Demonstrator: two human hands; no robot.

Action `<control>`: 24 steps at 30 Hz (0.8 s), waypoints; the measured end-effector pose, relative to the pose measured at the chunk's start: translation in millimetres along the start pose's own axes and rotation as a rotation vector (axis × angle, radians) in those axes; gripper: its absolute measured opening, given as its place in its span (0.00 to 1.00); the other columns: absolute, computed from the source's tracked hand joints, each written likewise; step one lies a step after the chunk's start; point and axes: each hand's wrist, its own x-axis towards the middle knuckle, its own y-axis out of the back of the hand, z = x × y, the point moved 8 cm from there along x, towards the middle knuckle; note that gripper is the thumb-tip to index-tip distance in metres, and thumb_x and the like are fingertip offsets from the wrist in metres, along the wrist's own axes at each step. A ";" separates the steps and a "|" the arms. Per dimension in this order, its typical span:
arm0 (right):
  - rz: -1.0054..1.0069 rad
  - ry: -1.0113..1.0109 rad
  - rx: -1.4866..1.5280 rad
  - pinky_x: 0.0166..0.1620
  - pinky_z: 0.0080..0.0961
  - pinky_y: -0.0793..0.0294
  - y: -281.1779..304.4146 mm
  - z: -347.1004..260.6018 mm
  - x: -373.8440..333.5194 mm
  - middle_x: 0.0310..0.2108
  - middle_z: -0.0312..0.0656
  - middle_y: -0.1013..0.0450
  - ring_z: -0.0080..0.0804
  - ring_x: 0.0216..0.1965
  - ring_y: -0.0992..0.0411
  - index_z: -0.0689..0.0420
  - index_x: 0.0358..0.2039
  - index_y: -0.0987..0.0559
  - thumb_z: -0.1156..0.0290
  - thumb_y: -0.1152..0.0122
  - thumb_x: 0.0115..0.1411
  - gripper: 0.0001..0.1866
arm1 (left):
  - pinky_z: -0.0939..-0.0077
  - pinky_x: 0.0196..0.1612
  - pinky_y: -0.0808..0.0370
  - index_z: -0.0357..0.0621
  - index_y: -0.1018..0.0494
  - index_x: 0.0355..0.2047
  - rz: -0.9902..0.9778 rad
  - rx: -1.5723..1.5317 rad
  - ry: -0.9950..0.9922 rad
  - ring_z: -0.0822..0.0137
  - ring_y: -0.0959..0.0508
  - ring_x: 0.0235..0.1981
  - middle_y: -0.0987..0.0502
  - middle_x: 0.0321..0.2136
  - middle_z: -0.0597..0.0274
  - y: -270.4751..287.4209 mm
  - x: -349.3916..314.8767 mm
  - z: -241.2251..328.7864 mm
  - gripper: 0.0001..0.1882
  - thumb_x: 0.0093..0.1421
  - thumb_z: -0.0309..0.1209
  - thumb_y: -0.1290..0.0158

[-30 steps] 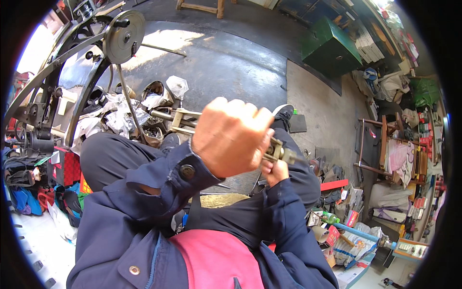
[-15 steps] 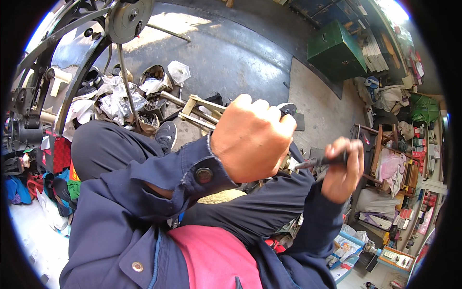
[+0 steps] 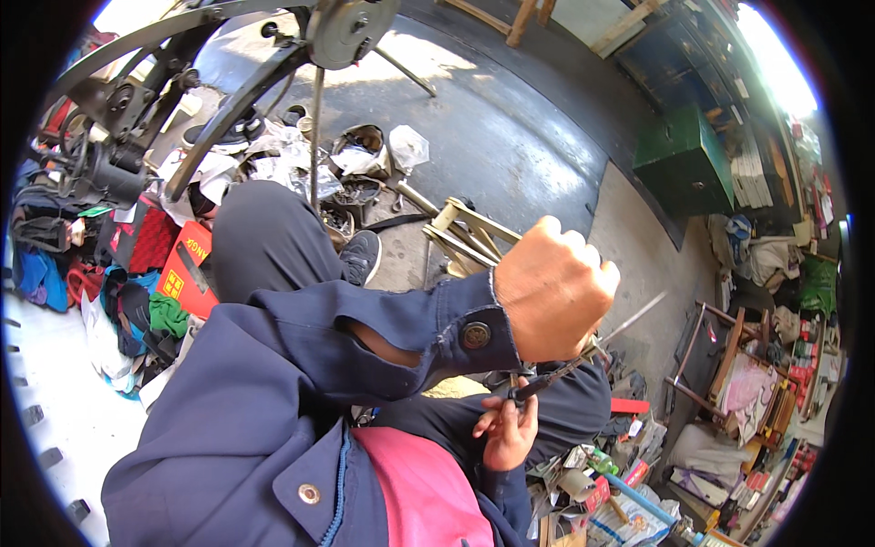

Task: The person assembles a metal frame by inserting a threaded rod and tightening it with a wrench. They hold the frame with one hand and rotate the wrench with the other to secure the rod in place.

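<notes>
My left hand [image 3: 558, 294] is a closed fist, knuckles up, at the end of a brass-coloured metal frame [image 3: 448, 219] with long bars and a rod. The frame runs into the fist, which hides what the fingers grip. Below it, my right hand [image 3: 510, 428] pinches the black handle of a thin metal tool [image 3: 631, 319]. The tool's shaft slants up to the right, passing close by the underside of the left fist. Whether it is a file or a screwdriver I cannot tell.
A black iron machine with a round wheel [image 3: 354, 32] stands at the far left. Near it lie plastic bags and scrap containers [image 3: 360, 150]. A green metal box [image 3: 684, 159] sits at the far right, a wooden folding chair [image 3: 729, 360] nearer. Loose goods lie around my legs.
My right hand has moved down and left, toward my body, with the tool now angled up to the right. My left fist and the frame appear farther right as the view has turned.
</notes>
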 end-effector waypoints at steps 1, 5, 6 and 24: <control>-0.024 -0.001 0.000 0.22 0.27 0.23 1.1 3.1 17.8 0.35 0.53 0.21 0.32 0.18 0.27 0.63 0.70 0.41 0.74 0.48 0.75 0.26 | 0.61 0.37 0.27 0.46 0.21 0.33 -0.001 -0.003 -0.004 0.58 0.18 0.31 0.20 0.27 0.58 -1.1 0.0 -0.7 0.13 0.58 0.41 0.36; -0.032 -0.036 0.195 0.42 0.35 0.18 1.9 -5.2 112.6 0.45 0.49 0.21 0.37 0.41 0.20 0.60 0.66 0.32 0.72 0.49 0.75 0.22 | 0.62 0.36 0.28 0.46 0.22 0.31 0.028 -0.013 -0.035 0.59 0.18 0.30 0.20 0.26 0.60 -4.6 -0.1 3.8 0.11 0.55 0.39 0.36; 0.026 -0.032 0.349 0.47 0.34 0.18 3.2 -11.1 135.0 0.49 0.51 0.21 0.39 0.46 0.20 0.63 0.64 0.28 0.72 0.51 0.74 0.21 | 0.62 0.36 0.28 0.46 0.22 0.31 0.023 -0.021 -0.039 0.59 0.18 0.30 0.20 0.26 0.60 -5.9 -0.5 4.9 0.11 0.55 0.39 0.36; -0.017 0.944 -0.518 0.47 0.37 0.28 -57.3 -230.0 -8.7 0.29 0.44 0.31 0.35 0.36 0.30 0.64 0.43 0.26 0.66 0.52 0.71 0.13 | 0.59 0.37 0.29 0.43 0.24 0.27 0.070 -0.146 -0.016 0.55 0.18 0.32 0.20 0.25 0.53 -4.7 -0.9 -1.4 0.09 0.48 0.33 0.37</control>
